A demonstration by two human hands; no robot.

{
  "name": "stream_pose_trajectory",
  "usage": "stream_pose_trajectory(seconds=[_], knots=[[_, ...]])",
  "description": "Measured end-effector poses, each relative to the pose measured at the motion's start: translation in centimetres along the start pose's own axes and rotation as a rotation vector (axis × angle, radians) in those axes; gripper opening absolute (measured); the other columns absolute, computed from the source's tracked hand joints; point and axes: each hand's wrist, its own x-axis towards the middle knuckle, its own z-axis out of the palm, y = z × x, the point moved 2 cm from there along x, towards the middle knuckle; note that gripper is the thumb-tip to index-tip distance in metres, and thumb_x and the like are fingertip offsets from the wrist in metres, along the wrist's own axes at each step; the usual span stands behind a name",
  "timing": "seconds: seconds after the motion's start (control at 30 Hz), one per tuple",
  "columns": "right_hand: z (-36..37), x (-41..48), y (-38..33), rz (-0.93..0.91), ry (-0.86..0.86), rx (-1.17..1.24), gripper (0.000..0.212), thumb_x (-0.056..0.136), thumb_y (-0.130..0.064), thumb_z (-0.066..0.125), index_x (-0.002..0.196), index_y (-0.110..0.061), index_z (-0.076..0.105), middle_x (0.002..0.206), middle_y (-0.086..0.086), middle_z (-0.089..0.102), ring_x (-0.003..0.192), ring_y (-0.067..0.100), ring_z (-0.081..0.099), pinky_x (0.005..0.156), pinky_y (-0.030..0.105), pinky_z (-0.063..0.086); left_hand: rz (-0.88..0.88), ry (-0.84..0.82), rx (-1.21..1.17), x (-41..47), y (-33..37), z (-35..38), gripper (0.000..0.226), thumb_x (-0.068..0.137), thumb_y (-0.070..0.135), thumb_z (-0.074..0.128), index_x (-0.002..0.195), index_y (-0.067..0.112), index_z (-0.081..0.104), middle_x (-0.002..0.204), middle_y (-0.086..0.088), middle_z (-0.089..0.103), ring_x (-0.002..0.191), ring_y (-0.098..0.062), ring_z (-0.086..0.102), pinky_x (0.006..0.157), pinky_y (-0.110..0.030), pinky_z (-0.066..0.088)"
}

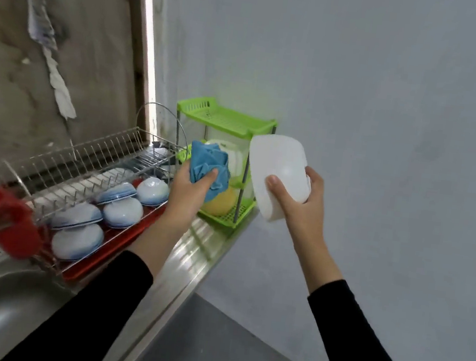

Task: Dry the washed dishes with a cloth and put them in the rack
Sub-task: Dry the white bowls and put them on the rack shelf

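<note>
Surface (202,245): a steel run with a wire rack toward its left end and a green shelf unit at its far right corner.
Rack (83,161): wire, standing on a red tray. Pale blue bowls (123,212) lie upside down along its front row, and the upright slots behind them look free.
Green shelf (226,119): plastic tiers holding white plates and something yellow; it is not the wire rack.
White dish (277,167): a deep, squarish dish with rounded corners, held in the air just past the surface's right edge and in front of the shelf, tilted with its base toward the camera. It looks rigid, smooth and fairly light; whether it is plastic or ceramic I cannot tell. If damp it would be slippery, so a grip across the rim and wall seems safest.
Cloth (207,161): blue, soft and bunched into a wad, near the dish but apart from it.
Right hand (303,203): the thumb presses the near wall and the fingers (310,177) wrap round the far side, spread fairly wide.
Left hand (190,192): curled tight around the cloth, with the thumb on top.
</note>
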Motion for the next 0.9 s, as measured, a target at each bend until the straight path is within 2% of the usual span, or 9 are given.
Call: stream_pose_trajectory(seconds=[0.1,0.2,0.3,0.4,0.5,0.6,0.7,0.77,0.9], knots=[[3.7,7.5,-1.7,-0.085,-0.028,-0.018,0.114,0.047,-0.073,0.081,0.144,-0.028,0.042,0.142,-0.007,0.047,0.126,0.012,0.052,0.107,0.041,0.048,0.084,0.039,0.015,7.3,1.6,0.8,0.020,0.091,0.015,0.068,0.103,0.029,0.059,0.104,0.001,0.068,0.100,-0.021,0.067,0.088,-0.039,0.055],[6.5,12.6,-3.3,-0.183,-0.051,-0.071,0.113,0.051,-0.070,0.083,0.146,-0.026,0.040,0.144,-0.006,0.043,0.131,0.014,0.046,0.111,0.039,0.043,0.150,0.088,0.059,12.2,2.5,1.2,0.018,0.092,0.014,0.067,0.107,0.020,0.058,0.105,-0.004,0.067,0.098,-0.021,0.066,0.083,-0.034,0.056],[9.6,17.5,-3.8,-0.276,-0.077,-0.171,0.110,0.061,-0.060,0.089,0.149,-0.020,0.036,0.147,-0.001,0.038,0.138,0.017,0.037,0.116,0.042,0.035,0.182,0.208,0.122,16.3,2.7,1.4,0.021,0.092,0.015,0.066,0.110,0.015,0.056,0.104,-0.004,0.064,0.092,-0.019,0.064,0.073,-0.026,0.052],[12.8,21.3,-3.6,-0.339,-0.136,-0.319,0.118,0.059,-0.064,0.088,0.151,-0.017,0.031,0.150,0.005,0.036,0.139,0.024,0.034,0.116,0.041,0.031,0.162,0.330,0.190,19.0,2.0,0.8,0.025,0.091,0.017,0.066,0.113,0.012,0.057,0.100,-0.001,0.063,0.091,-0.019,0.064,0.075,-0.031,0.053],[16.1,24.1,-2.5,-0.319,-0.203,-0.475,0.124,0.055,-0.071,0.084,0.151,-0.018,0.026,0.149,0.010,0.034,0.135,0.033,0.035,0.110,0.041,0.030,0.163,0.389,0.232,20.5,1.2,0.2,0.023,0.090,0.014,0.066,0.110,0.012,0.056,0.094,0.004,0.059,0.090,-0.019,0.061,0.078,-0.033,0.054],[18.7,25.8,-1.3,-0.245,-0.302,-0.619,0.125,0.055,-0.075,0.082,0.149,-0.016,0.024,0.144,0.015,0.034,0.131,0.039,0.037,0.107,0.044,0.034,0.143,0.400,0.248,21.0,0.4,-0.2,0.024,0.091,0.013,0.065,0.110,0.019,0.052,0.102,0.000,0.060,0.091,-0.018,0.060,0.074,-0.030,0.053],[20.3,26.4,-0.1,-0.201,-0.381,-0.692,0.126,0.054,-0.077,0.081,0.147,-0.015,0.022,0.141,0.015,0.034,0.130,0.042,0.038,0.106,0.047,0.035,0.116,0.400,0.300,21.2,-0.3,-0.4,0.024,0.092,0.015,0.065,0.114,0.018,0.055,0.107,-0.002,0.062,0.095,-0.021,0.063,0.082,-0.041,0.056],[21.0,26.7,0.3,-0.180,-0.395,-0.704,0.129,0.054,-0.077,0.080,0.149,-0.015,0.019,0.145,0.016,0.031,0.133,0.044,0.035,0.109,0.051,0.033,0.117,0.428,0.317,21.3,-0.5,-0.4,0.023,0.092,0.015,0.064,0.113,0.016,0.055,0.108,-0.006,0.063,0.097,-0.023,0.064,0.082,-0.042,0.057],[21.1,27.0,0.4,-0.241,-0.407,-0.769,0.128,0.065,-0.081,0.070,0.156,-0.016,0.008,0.162,0.021,0.005,0.147,0.049,0.010,0.116,0.065,0.010,0.101,0.492,0.356,21.0,-0.5,-0.3,0.025,0.092,0.014,0.065,0.116,0.009,0.057,0.104,-0.006,0.063,0.095,-0.024,0.065,0.080,-0.041,0.058]])
